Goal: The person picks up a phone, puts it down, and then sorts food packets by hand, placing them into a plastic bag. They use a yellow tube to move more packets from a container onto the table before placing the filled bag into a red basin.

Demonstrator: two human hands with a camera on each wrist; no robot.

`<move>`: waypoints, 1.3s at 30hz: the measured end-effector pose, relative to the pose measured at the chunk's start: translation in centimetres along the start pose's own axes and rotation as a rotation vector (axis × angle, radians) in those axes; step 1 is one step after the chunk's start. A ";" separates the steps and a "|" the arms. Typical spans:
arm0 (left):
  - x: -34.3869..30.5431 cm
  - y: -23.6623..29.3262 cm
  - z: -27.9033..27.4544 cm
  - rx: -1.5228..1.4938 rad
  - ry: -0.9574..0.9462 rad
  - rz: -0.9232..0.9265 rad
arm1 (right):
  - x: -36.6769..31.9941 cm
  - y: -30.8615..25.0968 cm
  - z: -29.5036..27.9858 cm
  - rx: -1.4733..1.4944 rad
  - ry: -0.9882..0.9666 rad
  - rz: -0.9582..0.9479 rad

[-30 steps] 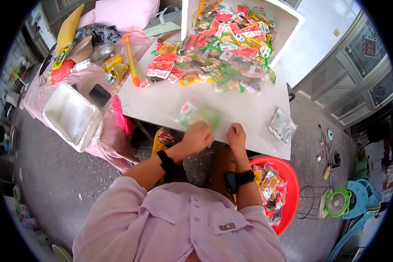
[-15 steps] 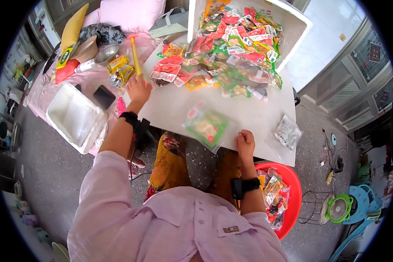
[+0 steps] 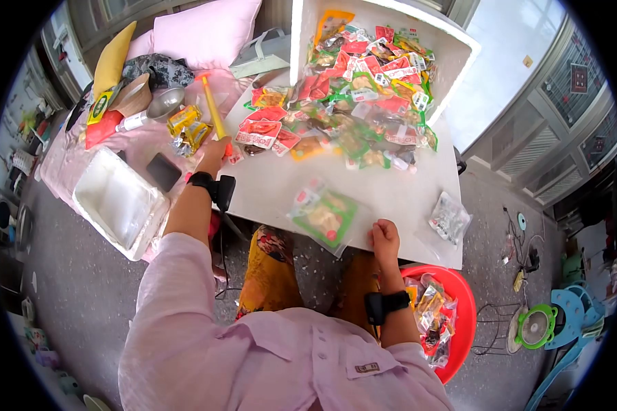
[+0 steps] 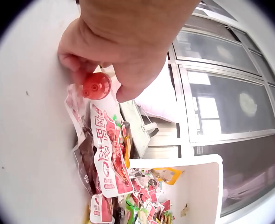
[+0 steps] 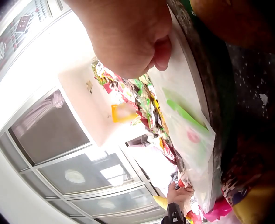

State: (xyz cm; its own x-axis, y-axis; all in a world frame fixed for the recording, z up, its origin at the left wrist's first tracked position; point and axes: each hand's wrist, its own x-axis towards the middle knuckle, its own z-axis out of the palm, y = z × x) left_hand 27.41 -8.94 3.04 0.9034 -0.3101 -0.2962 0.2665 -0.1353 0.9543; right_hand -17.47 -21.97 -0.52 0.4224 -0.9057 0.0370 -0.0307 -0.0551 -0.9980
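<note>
My left hand (image 3: pixel 214 153) is at the table's left edge and grips the near end of a yellow hand pump (image 3: pixel 213 108) with red ends. In the left wrist view its round red end (image 4: pixel 98 87) shows between thumb and fingers. My right hand (image 3: pixel 385 241) rests at the table's front edge, fingers curled in, with nothing seen in it. Between the hands a clear plastic bag (image 3: pixel 310 194) lies on the table, with a green-edged food packet (image 3: pixel 328 218) inside.
A heap of food packets (image 3: pixel 363 89) spills from a white foam box (image 3: pixel 452 51) onto the table (image 3: pixel 267 179). A bundle of clear bags (image 3: pixel 450 218) lies right. Below stands a red basin (image 3: pixel 467 322) of packets; left, an open foam box (image 3: pixel 120 198).
My left hand has let go of the bagged packet and moved left to the pump, and now grips its near end. The right hand has stayed near the front edge.
</note>
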 end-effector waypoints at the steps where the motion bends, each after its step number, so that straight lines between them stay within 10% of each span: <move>1: 1.6 -1.1 -0.1 0.059 -0.036 0.041 | 0.1 0.5 -0.1 0.024 -0.008 -0.005; 3: 4.3 -2.8 -0.3 0.171 -0.110 0.121 | 0.3 0.4 -0.4 0.037 -0.021 -0.005; 6: 0.3 0.0 0.0 -0.137 -0.337 -0.252 | -0.1 -0.3 -0.3 0.023 -0.023 0.021; 12: -13.1 1.9 0.6 -0.599 -0.721 -0.139 | 0.3 0.5 -0.4 -0.013 -0.030 0.005; 21: -31.7 -6.1 3.0 -0.265 -0.961 -0.018 | -3.5 -6.9 3.6 0.021 -0.399 -0.084; 29: -34.5 -7.1 4.2 -0.173 -1.163 -0.107 | -6.0 -7.9 6.6 -0.100 -0.639 0.042; 39: -29.1 -12.2 0.3 0.392 -0.531 0.688 | 0.2 -12.0 9.0 -0.504 -0.593 -0.003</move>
State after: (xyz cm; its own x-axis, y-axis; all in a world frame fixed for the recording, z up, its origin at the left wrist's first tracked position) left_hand -2.20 1.47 -0.02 0.5234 -0.8134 0.2538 -0.4854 -0.0399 0.8734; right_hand -8.83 -17.74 11.03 0.8328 -0.5366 -0.1359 -0.3770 -0.3702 -0.8490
